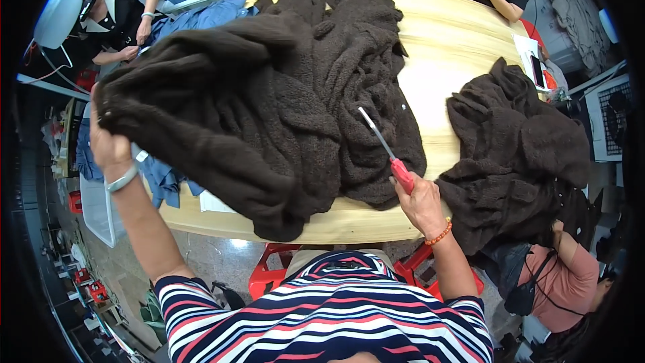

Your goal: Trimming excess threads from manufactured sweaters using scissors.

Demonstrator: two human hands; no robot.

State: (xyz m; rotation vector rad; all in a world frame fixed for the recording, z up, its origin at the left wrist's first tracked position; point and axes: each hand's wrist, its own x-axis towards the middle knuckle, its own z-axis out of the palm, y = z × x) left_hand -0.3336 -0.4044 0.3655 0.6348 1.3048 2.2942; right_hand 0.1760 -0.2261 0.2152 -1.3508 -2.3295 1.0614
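Note:
My left hand (111, 141) is closed on the edge of a dark brown knit garment (222, 114), holding that end raised at the left above the table. The rest of the cloth hangs in folds and runs into a heap of the same brown knit (363, 47) on the table. In my right hand (420, 203) is a slim tool with a red handle and a long metal shaft (383, 141) ending in a pale tip. Its kind I cannot make out. The shaft points up and left over the knit, and a small white spot (403, 105) shows on the cloth nearby.
On the pale wooden table (430, 40), another brown knit pile (517, 134) lies at the right, beside a person in a pink top (557, 275). Blue garments (195, 20) lie at the far left near another person. A third person handles brown cloth at the back. Red stools (269, 265) stand below.

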